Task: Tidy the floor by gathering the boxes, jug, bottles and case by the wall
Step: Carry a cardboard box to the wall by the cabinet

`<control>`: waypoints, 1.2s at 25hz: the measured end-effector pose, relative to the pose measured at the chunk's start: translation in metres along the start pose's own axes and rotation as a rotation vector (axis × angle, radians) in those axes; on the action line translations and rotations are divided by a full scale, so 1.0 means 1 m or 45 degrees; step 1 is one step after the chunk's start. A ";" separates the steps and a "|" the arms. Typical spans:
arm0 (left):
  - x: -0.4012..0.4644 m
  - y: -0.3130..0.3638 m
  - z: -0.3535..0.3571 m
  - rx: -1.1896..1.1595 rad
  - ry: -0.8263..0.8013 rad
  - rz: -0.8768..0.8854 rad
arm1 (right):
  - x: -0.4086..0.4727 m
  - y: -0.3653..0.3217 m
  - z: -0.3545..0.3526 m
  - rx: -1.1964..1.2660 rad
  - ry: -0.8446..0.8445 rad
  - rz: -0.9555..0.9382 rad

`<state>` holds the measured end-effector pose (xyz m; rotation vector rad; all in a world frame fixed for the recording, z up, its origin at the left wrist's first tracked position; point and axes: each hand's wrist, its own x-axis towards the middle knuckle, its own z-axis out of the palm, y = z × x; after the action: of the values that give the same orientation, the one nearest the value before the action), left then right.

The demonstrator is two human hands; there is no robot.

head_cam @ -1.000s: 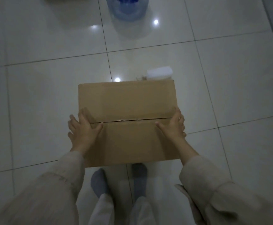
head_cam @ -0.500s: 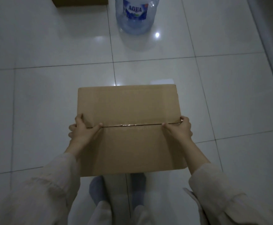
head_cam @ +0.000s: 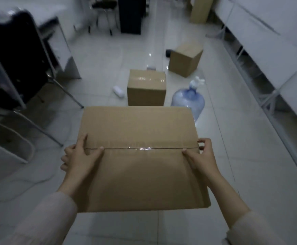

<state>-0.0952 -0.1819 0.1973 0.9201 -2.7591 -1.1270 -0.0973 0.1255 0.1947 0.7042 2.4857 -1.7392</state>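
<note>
A large taped cardboard box [head_cam: 140,131] is held up in front of me. My left hand [head_cam: 78,156] grips its left edge with the thumb on top, and my right hand [head_cam: 201,157] grips its right edge the same way. Beyond it on the tiled floor stand a smaller cardboard box [head_cam: 146,89] and a tilted third box [head_cam: 185,59]. A blue water jug [head_cam: 188,101] stands right of the smaller box. A small white bottle [head_cam: 118,91] lies on the floor to its left.
A black case [head_cam: 11,57] sits under a desk at the left, behind metal chair legs [head_cam: 38,124]. White shelving [head_cam: 268,68] runs along the right wall. A chair [head_cam: 105,15], a dark cabinet [head_cam: 131,16] and a tall carton [head_cam: 200,9] stand at the far end.
The box has been lifted higher in both hands and my view has tilted up from the floor, bringing the room, further boxes and the desk into sight.
</note>
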 end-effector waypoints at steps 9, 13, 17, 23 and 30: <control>0.020 0.081 -0.226 -0.132 0.294 0.282 | -0.052 -0.251 0.021 0.114 0.060 -0.403; 0.042 0.104 -0.270 -0.175 0.375 0.310 | -0.047 -0.308 0.040 0.135 0.006 -0.506; 0.087 0.128 -0.283 -0.180 0.418 0.345 | -0.010 -0.346 0.063 0.166 0.016 -0.521; 0.194 0.202 -0.271 -0.147 0.497 0.375 | 0.104 -0.409 0.097 0.255 -0.048 -0.587; 0.331 0.293 -0.243 -0.266 0.564 0.385 | 0.262 -0.498 0.139 0.290 -0.115 -0.670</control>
<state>-0.4625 -0.3455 0.5021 0.6109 -2.2764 -0.9914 -0.5519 -0.0456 0.5113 -0.0471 2.5925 -2.1768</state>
